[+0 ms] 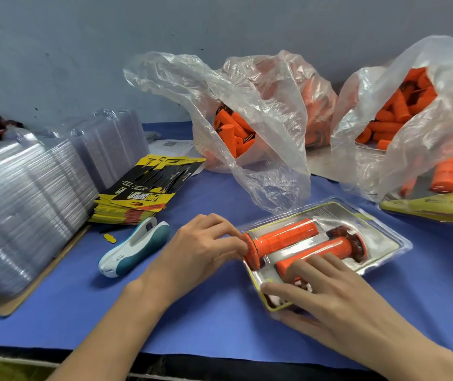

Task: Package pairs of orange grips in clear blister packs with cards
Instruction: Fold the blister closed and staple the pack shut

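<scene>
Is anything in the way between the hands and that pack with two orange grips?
Nothing visible. The left hand pinches the far grip, and the right hand rests on the near grip in the pack.

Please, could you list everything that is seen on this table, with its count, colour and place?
blister pack: one, clear, on the table in front of the person
orange grips: two, orange, side by side in the blister pack
empty packs: many, clear, stacked at the left
cards: one stack, yellow and black, beside the empty packs
stapler: one, white and teal, in front of the cards
plastic bags: two, clear, holding loose orange grips, at the back
finished packs: count unclear, yellow-edged, far right under a bag
table: one, blue top
left hand: touches the far grip's end
right hand: fingers rest on the near grip
</scene>
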